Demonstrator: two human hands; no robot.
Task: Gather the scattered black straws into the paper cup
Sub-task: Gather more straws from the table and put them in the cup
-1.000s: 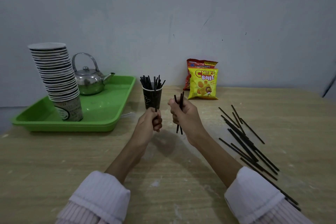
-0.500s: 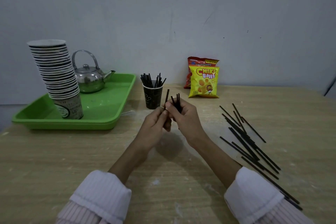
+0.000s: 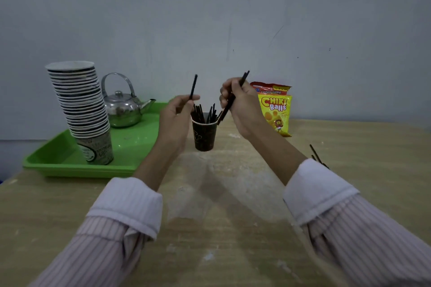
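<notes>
A dark paper cup stands on the wooden table, with several black straws sticking up out of it. My left hand is raised just left of the cup and pinches a single black straw upright. Right of the cup, my right hand grips a small bunch of black straws, tilted, with the lower ends close to the cup's rim. A few loose straws show on the table behind my right sleeve; the others are hidden by that arm.
A green tray at the left holds a tall stack of paper cups and a steel kettle. Two snack bags lean on the wall behind the cup. The wall runs close behind the table.
Both hands have risen and parted, from together in front of the cup to either side of it. The left hand now holds one straw apart from the right hand's bunch. The view has tilted.
</notes>
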